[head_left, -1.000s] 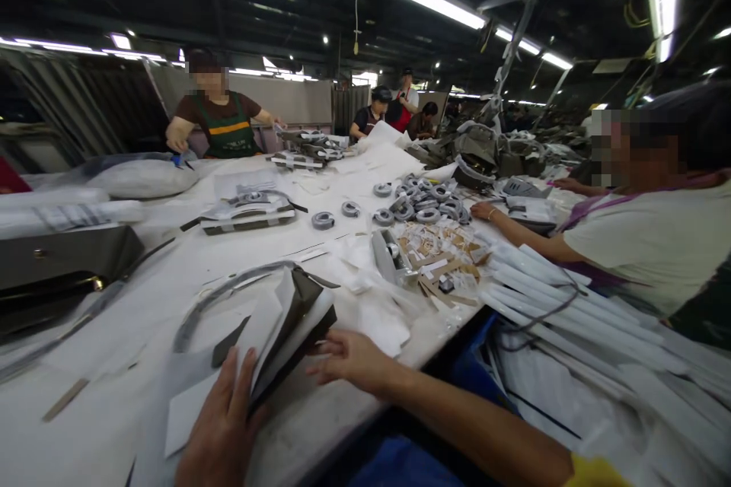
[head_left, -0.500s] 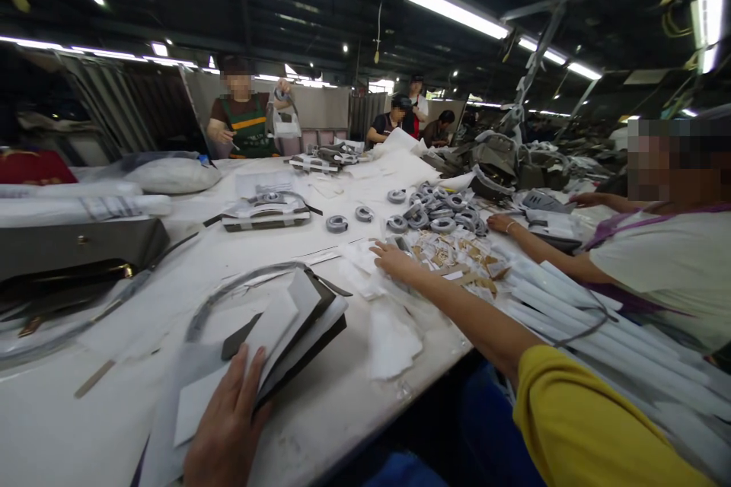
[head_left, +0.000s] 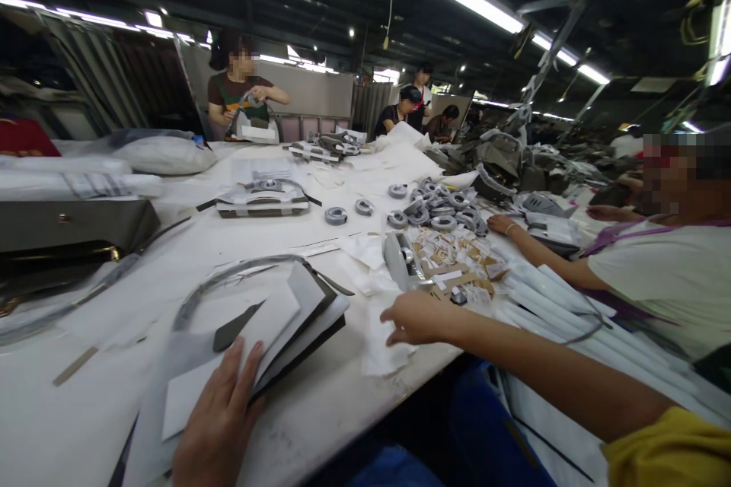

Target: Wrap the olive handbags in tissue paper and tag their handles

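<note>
Across the lower half of the frame spreads the white-covered bench [head_left: 302, 422]. At lower centre-left lies a dark grey bag [head_left: 291, 329] with white sheets layered over it, its long axis slanting from lower left towards upper right; a wrapped handle loop [head_left: 186, 308] arches beyond it. The left hand [head_left: 217, 415] is nearer, touching the bag's near, lower-left part: its fingers stretch forward over a white sheet, slightly parted, though whether the thumb pinches from below I cannot tell. Right of centre, the right hand [head_left: 419, 316] is apart from the bag, which lies to the left of its fingers. That forearm comes in from the lower right, palm turned down; the fingers are loosely curled and parted, nothing visible between them. Just beneath them lies thin white wrapping [head_left: 377, 350]; contact is unclear.
</note>
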Available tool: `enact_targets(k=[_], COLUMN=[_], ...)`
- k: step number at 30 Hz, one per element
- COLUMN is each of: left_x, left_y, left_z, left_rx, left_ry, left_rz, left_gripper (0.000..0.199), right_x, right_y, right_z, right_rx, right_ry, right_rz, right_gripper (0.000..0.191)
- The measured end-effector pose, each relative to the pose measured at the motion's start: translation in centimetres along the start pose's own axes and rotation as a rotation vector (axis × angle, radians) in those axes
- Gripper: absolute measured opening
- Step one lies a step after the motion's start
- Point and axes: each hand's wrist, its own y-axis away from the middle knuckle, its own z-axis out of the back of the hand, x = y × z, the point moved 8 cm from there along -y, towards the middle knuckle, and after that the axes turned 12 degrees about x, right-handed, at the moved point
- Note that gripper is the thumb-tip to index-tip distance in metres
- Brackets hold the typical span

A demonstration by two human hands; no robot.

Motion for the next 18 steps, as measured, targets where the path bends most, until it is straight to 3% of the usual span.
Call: enact_targets(k=[2, 3, 6, 8, 12, 15, 18], left_x=[0.0, 0.0, -0.1, -0.1, 0.0, 0.1, 0.2], left_y=[0.0, 0.0, 0.0, 0.0, 0.1, 0.1, 0.1], left_z=[-0.1, -0.1, -0.1, -0.1, -0.3, -0.8, -1.1], left_rx=[0.002, 0.002, 0.004, 0.003, -0.007, -0.013, -0.011], left_ry=[-0.003, -0.004, -0.006, -0.011, -0.03, -0.053, -0.074], left_rz=[-0.011, -0.021, -0.036, -0.029, -0.01, -0.055, -0.083], left_gripper=[0.06, 0.06, 0.06, 0.061, 0.063, 0.063, 0.064], right_x=[0.0, -1.0, -5.7, -7.8, -10.0, -10.7, -10.7], right_y=[0.0, -0.5, -3.0, -5.9, -11.8, -14.4, -15.6], right_z=[-0.4, 0.3, 4.1, 5.7, 6.6, 6.6, 6.8], right_rx=[0.056, 0.005, -0.296, -0.356, -0.283, -0.223, -0.201], right_ry=[-0.235, -0.299, -0.258, -0.236, -0.262, -0.276, -0.278], right_rz=[0.1, 0.073, -0.196, -0.294, -0.427, -0.487, -0.457], right_gripper=[0.04, 0.04, 0.034, 0.038, 0.055, 0.051, 0.041])
